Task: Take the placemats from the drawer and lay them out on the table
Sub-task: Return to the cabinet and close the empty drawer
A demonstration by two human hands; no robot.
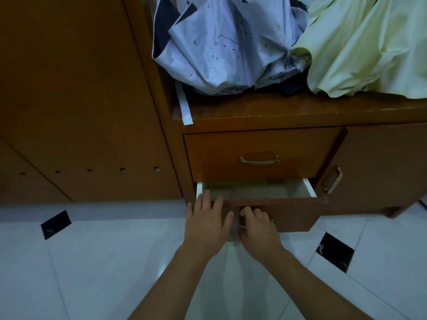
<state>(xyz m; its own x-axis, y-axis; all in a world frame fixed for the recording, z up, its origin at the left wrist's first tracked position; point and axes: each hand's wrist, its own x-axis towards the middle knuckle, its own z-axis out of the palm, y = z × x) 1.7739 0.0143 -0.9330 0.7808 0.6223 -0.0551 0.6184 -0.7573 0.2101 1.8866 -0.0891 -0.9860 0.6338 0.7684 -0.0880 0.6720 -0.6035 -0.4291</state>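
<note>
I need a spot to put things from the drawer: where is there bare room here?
Bare: the cabinet top's front strip, between the white strap and the yellow cloth, and the floor left of the left hand. Crowded: the top's back, under the blue cloth.

Lower drawer [254, 192] interior mostly shadowed, its handle hidden behind right hand [258, 229], yellow cloth [369, 42] cropped

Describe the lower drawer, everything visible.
The lower drawer looks like orange-brown wood with white side walls, and it stands partly pulled out beneath the closed upper drawer. Its dim interior shows a pale bottom; no contents are discernible. The left hand rests on its front edge; the right hand grips its handle.
</note>
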